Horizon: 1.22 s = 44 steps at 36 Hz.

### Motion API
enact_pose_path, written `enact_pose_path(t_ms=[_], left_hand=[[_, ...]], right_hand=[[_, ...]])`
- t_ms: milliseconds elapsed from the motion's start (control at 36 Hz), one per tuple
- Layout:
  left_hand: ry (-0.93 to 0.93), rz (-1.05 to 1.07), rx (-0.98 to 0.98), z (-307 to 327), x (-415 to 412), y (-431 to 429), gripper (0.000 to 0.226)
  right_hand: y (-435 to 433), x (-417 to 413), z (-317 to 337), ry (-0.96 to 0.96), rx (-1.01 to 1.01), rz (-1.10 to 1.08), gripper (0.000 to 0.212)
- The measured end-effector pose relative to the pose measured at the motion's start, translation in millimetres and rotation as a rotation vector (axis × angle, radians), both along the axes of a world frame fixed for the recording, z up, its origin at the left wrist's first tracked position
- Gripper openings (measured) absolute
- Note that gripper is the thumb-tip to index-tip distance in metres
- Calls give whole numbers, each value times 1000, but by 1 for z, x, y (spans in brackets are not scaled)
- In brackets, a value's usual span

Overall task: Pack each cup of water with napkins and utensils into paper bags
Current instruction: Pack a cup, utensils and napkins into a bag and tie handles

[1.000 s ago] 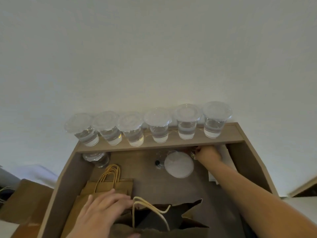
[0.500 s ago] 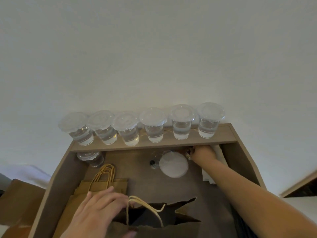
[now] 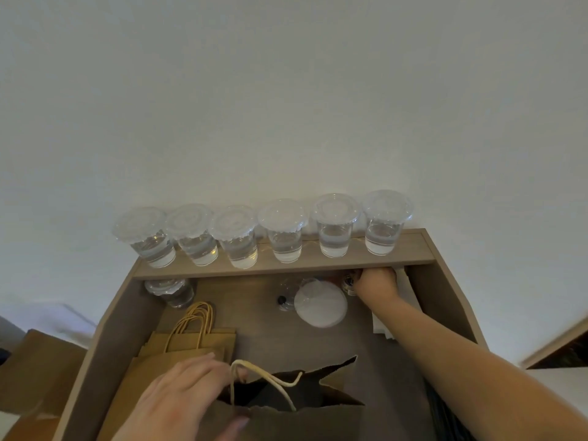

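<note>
Several clear lidded cups of water (image 3: 334, 230) stand in a row on the wooden shelf (image 3: 286, 268). Near the bottom of the view stands an open brown paper bag (image 3: 296, 418) with pale cord handles. My left hand (image 3: 184, 396) holds its left rim, fingers over the edge and thumb on the front. My right hand (image 3: 378, 281) reaches under the shelf's right end, beside white napkins (image 3: 405, 284); its fingertips are hidden by the shelf. A round white lid (image 3: 319, 303) lies on the lower surface to the left of that hand.
A stack of flat paper bags (image 3: 197, 342) lies left of the open bag. One more lidded cup (image 3: 171, 289) stands under the shelf at the far left. Wooden side walls (image 3: 445, 307) close in both sides. More brown paper (image 3: 35, 374) lies outside on the left.
Both hands stay nearly where they were: the left on the bag's rim, the right under the shelf. Only the view has shifted a little.
</note>
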<state>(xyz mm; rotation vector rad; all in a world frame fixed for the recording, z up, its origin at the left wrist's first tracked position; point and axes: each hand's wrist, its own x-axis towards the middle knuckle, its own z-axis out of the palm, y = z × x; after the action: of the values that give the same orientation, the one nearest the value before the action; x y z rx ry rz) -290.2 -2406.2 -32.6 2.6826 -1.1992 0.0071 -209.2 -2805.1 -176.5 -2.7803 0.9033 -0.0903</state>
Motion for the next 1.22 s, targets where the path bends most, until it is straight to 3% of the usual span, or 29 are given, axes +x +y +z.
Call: enact_pose_path(t_ms=[500, 722, 833, 917, 1139, 1222], left_hand=[[9, 69, -2, -1, -15, 1, 49], [64, 120, -5, 0, -17, 1, 67], [77, 98, -39, 2, -16, -4, 61], [53, 96, -16, -1, -12, -2, 65], [30, -6, -79, -5, -9, 2, 30], [22, 4, -19, -2, -13, 4, 30]], right_hand=[[12, -19, -3, -152, 128, 11, 32], [39, -28, -3, -214, 309, 106, 19], [31, -25, 1, -222, 374, 27, 23], [18, -19, 9, -217, 295, -10, 29], [10, -8, 1, -102, 5, 58, 33], [11, -2, -6, -74, -43, 78, 36]])
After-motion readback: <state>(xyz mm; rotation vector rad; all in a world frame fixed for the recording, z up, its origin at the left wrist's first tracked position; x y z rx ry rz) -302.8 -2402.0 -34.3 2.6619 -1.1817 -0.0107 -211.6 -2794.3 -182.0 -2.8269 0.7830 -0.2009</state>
